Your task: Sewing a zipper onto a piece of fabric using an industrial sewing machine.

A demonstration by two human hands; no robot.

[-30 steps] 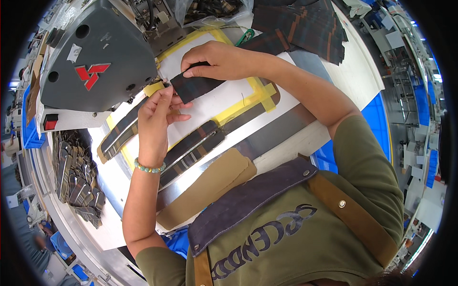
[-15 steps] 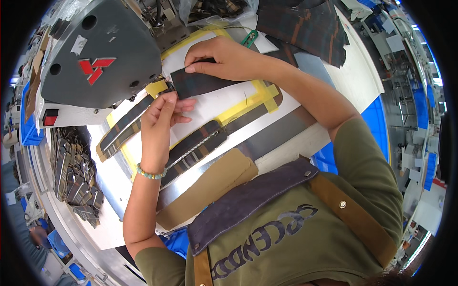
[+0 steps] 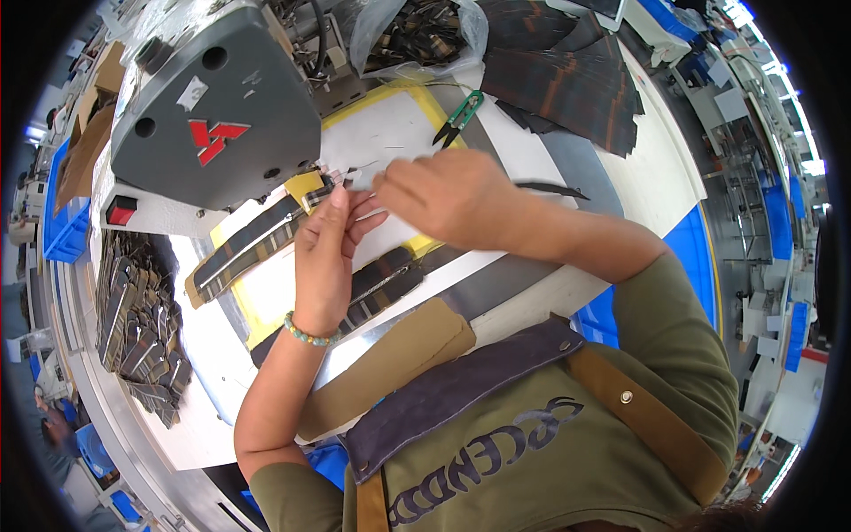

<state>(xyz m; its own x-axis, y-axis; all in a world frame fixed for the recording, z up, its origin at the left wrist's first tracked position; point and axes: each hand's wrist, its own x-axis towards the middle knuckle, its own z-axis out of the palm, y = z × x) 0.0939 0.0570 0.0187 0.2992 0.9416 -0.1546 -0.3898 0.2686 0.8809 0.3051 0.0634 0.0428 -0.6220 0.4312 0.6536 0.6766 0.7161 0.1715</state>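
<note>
Beside the sewing machine's (image 3: 222, 124) needle area, my left hand (image 3: 326, 253) has its thumb and forefinger pressed together, the other fingers loosely bent. What lies in that pinch is too small to make out. Fingers curled, my right hand (image 3: 448, 199) meets the left fingertips; it is slightly blurred and hides anything in its grip. A plaid strip with a zipper (image 3: 257, 253) runs from the machine toward the lower left. Another zippered plaid piece (image 3: 386, 282) lies partly behind my left hand. A dark strip (image 3: 558, 189) shows by my right wrist.
Green-handled thread snips (image 3: 461, 115) rest beyond my right hand. Dark plaid panels (image 3: 567, 89) are fanned out at the far right. A clear bag (image 3: 417, 40) of plaid pieces stands at the back. Zippered pieces (image 3: 142, 328) are heaped at left; brown card (image 3: 390, 359) lies near me.
The dark plaid piece held up by my right hand no longer shows between the hands. My right hand has come down toward me, its fingers now at the left fingertips. The view has shifted slightly.
</note>
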